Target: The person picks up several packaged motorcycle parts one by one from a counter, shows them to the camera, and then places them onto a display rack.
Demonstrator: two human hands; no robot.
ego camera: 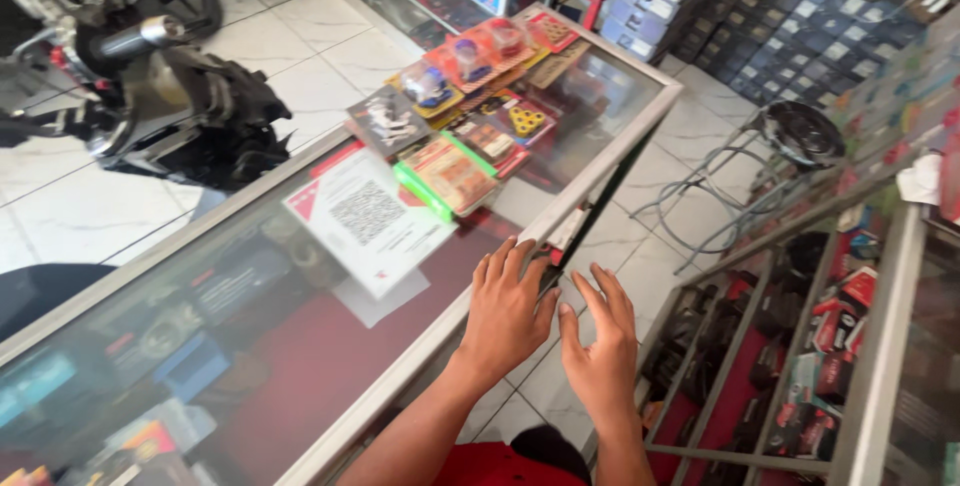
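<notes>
At the near edge of the glass display counter (600, 161), your two hands sit side by side over its metal frame. Your left hand (507, 311) lies flat, palm down, fingers (500, 266) spread and extended, resting on the aluminium rim where the top pane meets the back of the case. It grips nothing; the open, flat posture suggests it steadies or presses on the frame. Your right hand (603, 341) hovers just beside it, off the counter's edge and above the floor gap, fingers straight and slightly fanned, palm facing down and inward. It also holds nothing. Between the two hands runs the dark sliding rear panel (597, 208) of the counter, angled away toward the far right; whether either hand touches it cannot be told.

On the glass just left of your left hand lies a white printed sheet (368, 218) with a square code pattern, placed flat, presumably for customers facing the counter. Farther along, blister packs of small parts (465, 116) are fanned across the top. Beyond the counter on the far left stands a motorcycle (150, 76) on the tiled floor. To your right is a second shelved display case (800, 366), and a metal stool (790, 136) stands beyond it.
</notes>
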